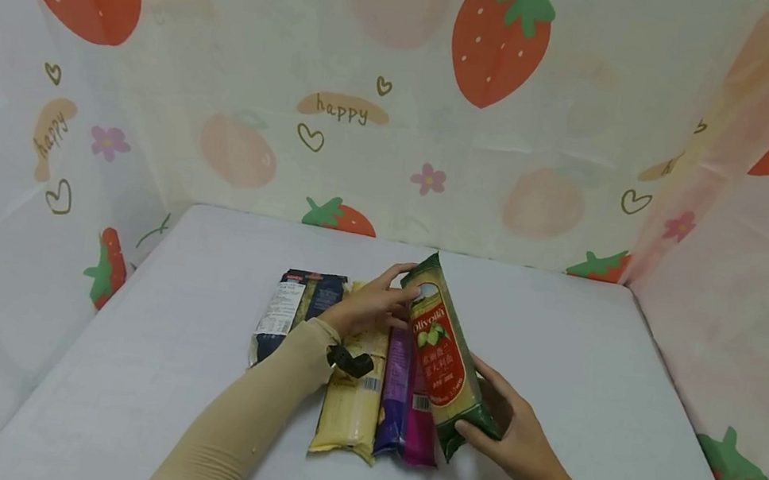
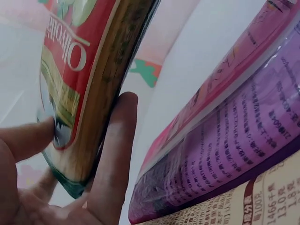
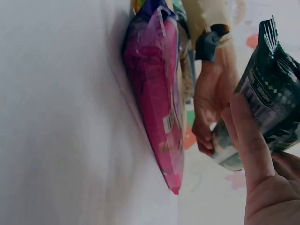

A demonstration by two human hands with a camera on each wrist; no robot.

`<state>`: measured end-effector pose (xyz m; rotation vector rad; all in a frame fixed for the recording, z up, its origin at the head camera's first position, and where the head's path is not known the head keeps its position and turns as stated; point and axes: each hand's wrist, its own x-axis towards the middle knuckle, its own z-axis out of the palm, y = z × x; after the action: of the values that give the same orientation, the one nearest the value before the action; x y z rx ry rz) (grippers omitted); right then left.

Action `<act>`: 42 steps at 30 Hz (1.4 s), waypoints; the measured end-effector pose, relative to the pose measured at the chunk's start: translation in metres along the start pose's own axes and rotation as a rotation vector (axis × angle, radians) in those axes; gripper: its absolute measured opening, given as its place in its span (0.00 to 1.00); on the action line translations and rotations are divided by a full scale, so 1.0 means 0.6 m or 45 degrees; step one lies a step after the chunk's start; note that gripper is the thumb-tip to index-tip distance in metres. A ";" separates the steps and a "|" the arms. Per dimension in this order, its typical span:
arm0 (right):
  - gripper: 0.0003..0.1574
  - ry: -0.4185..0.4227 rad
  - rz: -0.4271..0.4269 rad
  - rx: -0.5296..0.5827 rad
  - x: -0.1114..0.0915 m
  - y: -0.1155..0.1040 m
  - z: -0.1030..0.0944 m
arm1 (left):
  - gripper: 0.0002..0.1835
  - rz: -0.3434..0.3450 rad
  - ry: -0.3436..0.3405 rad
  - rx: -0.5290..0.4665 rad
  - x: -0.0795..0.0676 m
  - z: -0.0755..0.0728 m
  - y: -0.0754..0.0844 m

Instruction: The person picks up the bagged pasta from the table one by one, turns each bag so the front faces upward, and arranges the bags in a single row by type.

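Observation:
A green, red and gold packet of spaghetti (image 1: 439, 351) labelled Olivoilà is held tilted above the table between both hands. At its top end my left hand (image 1: 377, 303) pinches it, thumb on the front and fingers behind, as the left wrist view shows. My right hand (image 1: 512, 432) grips the lower end, thumb at the bottom corner. Beneath it lies a purple and magenta packet (image 1: 410, 411), partly covered in the head view. Left of that are a yellow packet (image 1: 349, 412) and a dark blue packet (image 1: 290, 308) with a white label, both partly hidden by my left arm.
The packets lie side by side on a white-covered table (image 1: 145, 371). Cloth walls (image 1: 381, 151) printed with strawberries and hearts stand at the back and both sides. Dark wrist cameras (image 1: 349, 361) are strapped on both wrists.

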<state>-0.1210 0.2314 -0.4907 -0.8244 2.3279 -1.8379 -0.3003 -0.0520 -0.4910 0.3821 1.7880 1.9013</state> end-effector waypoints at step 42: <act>0.49 0.387 0.544 0.011 -0.021 0.016 -0.022 | 0.26 0.197 0.116 0.060 0.055 0.097 0.011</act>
<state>-0.1186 0.2499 -0.4995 -0.0275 2.4109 -1.8736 -0.2986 0.0145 -0.4829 0.4699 1.9142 2.0138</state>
